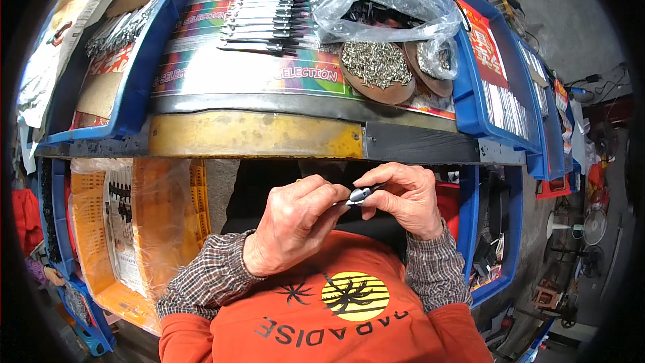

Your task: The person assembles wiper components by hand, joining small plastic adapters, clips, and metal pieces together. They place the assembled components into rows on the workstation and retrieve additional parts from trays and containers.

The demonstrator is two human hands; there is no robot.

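Note:
Just past my lap, in front of the table edge, both hands meet around a small black-and-silver part. It looks slender, with a rounded shiny middle; its exact kind I cannot make out. My left hand pinches its left end, fingers curled. From the other side, my right hand grips it between thumb and fingertips. Fingers cover both ends. Beyond them on the table lies a long row of slender black-and-silver pieces. Right of that row, a round brown dish is heaped with small metal pins.
A clear plastic bag with dark parts lies behind the dish. Blue bins flank the table, the right blue bin holding flat silvery pieces. An orange crate lined with plastic stands below left. The table's metal edge runs across.

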